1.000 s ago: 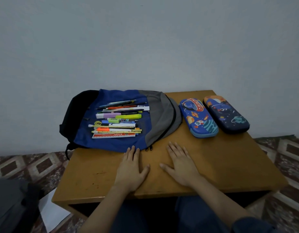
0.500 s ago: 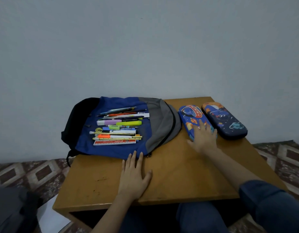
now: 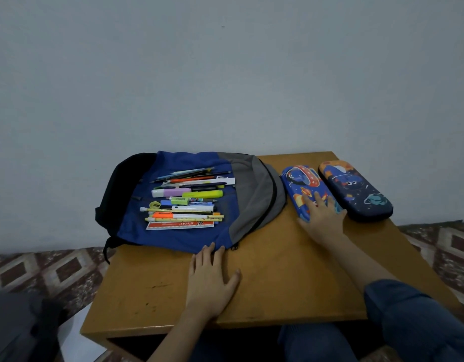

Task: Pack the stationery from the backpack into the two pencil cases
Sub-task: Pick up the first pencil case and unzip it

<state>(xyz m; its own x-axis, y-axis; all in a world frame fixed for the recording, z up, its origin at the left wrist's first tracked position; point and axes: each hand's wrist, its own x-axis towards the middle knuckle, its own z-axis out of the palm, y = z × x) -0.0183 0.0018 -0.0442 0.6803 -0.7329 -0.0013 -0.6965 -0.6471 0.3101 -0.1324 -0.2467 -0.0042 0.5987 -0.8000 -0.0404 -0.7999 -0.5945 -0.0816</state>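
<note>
A blue, grey and black backpack (image 3: 249, 194) lies flat on the left half of the wooden table (image 3: 277, 278). Several pens, highlighters, pencils and a red ruler form a stationery pile (image 3: 185, 202) on top of it. Two closed pencil cases lie at the right: a bright blue case (image 3: 296, 186) with rockets and a dark navy case (image 3: 356, 189) with planets. My right hand (image 3: 321, 218) rests on the near end of the bright blue case, fingers spread. My left hand (image 3: 211, 278) lies flat on the table, fingertips touching the backpack's near edge.
The table stands against a plain grey wall. Patterned floor tiles (image 3: 48, 270) show on both sides. A dark bundle (image 3: 19, 327) and a white sheet (image 3: 74, 327) lie on the floor at the lower left. Bare wood lies between my hands.
My right hand left the table in front of me and reached up right onto the bright blue pencil case. The left hand stayed put. The view tilted down a little.
</note>
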